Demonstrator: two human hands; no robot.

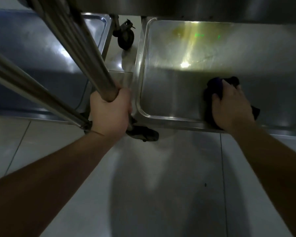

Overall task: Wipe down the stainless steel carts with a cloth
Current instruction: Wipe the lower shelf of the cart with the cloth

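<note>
With the left hand (109, 110) wrapped round the cart's post (85, 53) and the right hand (231, 106) pressing the cloth (214, 86) near the shelf (169, 93) rim, a hard stroke could drag the cloth off the edge.

Open shelf (178, 93), upright post (85, 53) leftward.

Single head-worn view, aimed steeply down and forward. Cart shelf (186, 93) and floor (161, 185) are seen close, at arm's reach. No second view is supplied
</note>
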